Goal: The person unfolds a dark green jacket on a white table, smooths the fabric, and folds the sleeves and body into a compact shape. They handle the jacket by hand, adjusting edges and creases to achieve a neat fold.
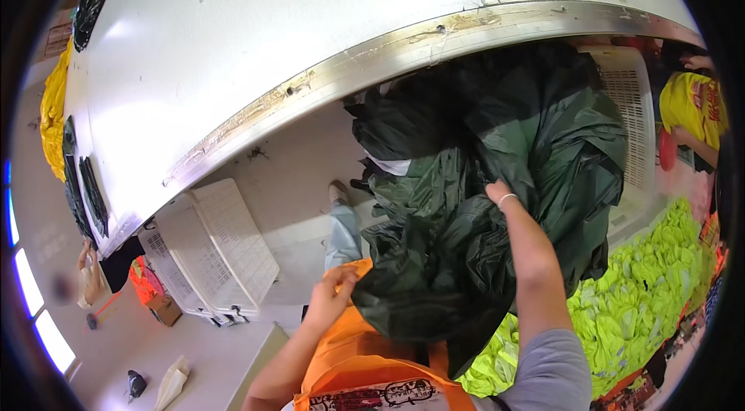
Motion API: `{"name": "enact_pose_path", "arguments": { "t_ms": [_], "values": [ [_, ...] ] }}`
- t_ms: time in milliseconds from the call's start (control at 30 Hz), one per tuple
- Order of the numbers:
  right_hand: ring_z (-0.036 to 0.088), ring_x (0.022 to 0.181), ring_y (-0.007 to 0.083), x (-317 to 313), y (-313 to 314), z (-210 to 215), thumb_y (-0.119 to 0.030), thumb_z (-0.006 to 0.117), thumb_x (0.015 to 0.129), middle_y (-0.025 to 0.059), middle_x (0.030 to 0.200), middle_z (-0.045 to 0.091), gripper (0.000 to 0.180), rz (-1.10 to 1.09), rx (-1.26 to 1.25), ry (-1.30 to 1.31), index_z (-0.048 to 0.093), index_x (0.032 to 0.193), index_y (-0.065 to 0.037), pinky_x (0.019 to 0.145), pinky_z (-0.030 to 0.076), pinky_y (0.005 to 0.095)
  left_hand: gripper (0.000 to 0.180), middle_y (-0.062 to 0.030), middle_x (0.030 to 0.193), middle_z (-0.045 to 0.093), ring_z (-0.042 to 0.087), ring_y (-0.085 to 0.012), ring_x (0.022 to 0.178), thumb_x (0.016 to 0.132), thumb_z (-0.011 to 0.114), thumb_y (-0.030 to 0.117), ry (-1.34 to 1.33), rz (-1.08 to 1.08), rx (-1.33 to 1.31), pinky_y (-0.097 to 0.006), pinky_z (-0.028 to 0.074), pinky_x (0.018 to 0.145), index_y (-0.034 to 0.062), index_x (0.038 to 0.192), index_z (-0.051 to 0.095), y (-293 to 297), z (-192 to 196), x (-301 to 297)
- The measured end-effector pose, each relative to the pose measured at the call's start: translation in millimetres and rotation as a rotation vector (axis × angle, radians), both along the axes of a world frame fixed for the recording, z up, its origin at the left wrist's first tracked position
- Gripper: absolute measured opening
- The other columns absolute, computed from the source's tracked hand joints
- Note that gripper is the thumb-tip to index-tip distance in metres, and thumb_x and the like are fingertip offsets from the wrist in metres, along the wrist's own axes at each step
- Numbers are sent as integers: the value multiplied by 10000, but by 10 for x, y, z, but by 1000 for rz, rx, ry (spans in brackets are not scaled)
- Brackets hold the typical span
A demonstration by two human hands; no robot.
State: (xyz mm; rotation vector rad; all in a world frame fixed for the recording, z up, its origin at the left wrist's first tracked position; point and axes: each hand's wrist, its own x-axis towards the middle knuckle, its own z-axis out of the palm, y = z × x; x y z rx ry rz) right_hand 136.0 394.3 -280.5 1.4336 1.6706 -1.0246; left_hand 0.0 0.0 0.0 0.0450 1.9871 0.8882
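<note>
We gather dark green plastic sheet below white table edge. Right hand fingers buried in folds, gripping; left hand pinches lower hem. Next, likely: bunch it tighter.

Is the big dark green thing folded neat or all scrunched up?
Scrunched up. The dark green garment hangs in loose, crumpled bunches; the right hand reaches into it, and the left hand is at its lower edge.

A bulky heap of dark green plastic sheeting fills the space below the metal-edged white table, hemmed in on the right by a white perforated crate and neon-yellow garments. Left of the heap, bare floor lies open up to the stacked white crates.
</note>
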Motion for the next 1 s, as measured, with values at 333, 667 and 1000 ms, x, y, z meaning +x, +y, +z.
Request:
{"name": "enact_pose_path", "arguments": {
  "t_ms": [333, 667, 1000],
  "values": [
    [507, 594, 123, 769, -731, 3126, 5, 534, 608, 71, 613, 557, 187, 100, 20, 457, 581, 787, 31, 572, 430, 310, 290, -139, 979, 666, 629, -172, 907, 923, 552, 221, -64, -3, 248, -287, 477, 799, 8, 1116, 598, 334, 65, -336],
    [466, 534, 83, 1221, -1889, 4810, 16, 548, 632, 78, 578, 554, 169, -117, 130, 583, 608, 790, 19, 512, 408, 250, 1023, -220, 1384, 390, 378, -316, 1271, 682, 628, 688, -875, 165, -84, -431, 322, 1027, -31, 1362, 366, 2048, -874, 1235],
    [430, 431, 271, 1541, -2093, 6022, -10, 529, 568, 149, 542, 448, 83, 15, 260, 516, 524, 649, 4, 439, 359, 320, 290, -183, 1000, 625, 632, -299, 791, 847, 544, 138, -1005, 96, 70, -427, 521, 685, -87, 1029, 565, 2003, 727, 1121]
  ]
}}
